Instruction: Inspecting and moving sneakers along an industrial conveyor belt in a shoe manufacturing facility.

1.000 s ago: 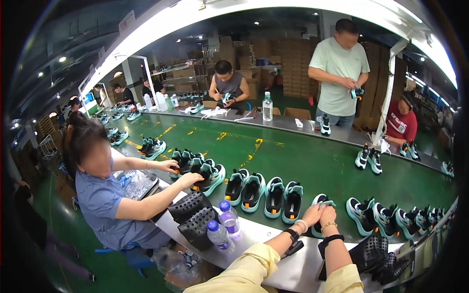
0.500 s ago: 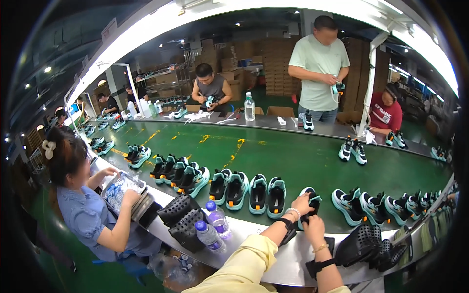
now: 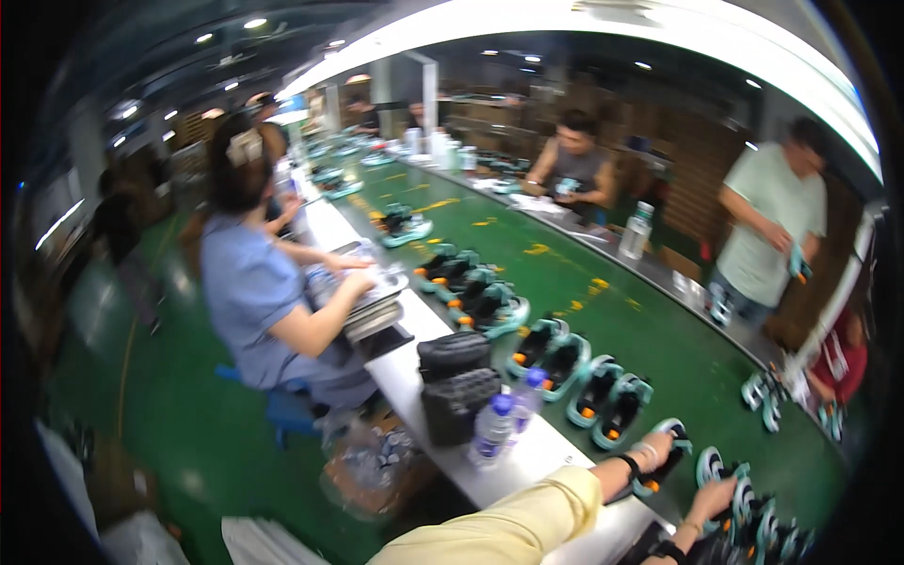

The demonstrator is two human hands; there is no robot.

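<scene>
The teal shoe [image 3: 670, 450] with a dark lining and an orange spot lay on the green belt [image 3: 603, 311], close to its near edge, at the lower right of the view. Our left hand [image 3: 650, 460] had its fingers closed on it; the yellow sleeve [image 3: 508, 527] led up to that wrist. Our right hand [image 3: 713, 494] rested just beside, against a second teal shoe [image 3: 737, 485], but we could not tell whether its fingers gripped. The held shoe's long axis ran across the belt, its opening toward us. We counted four more shoes in two pairs just to its left, and further pairs beyond. The far half of the belt lay mostly bare. On the pale bench [image 3: 527, 452] stood two water bottles [image 3: 492, 428] and two black cases [image 3: 454, 379].
</scene>
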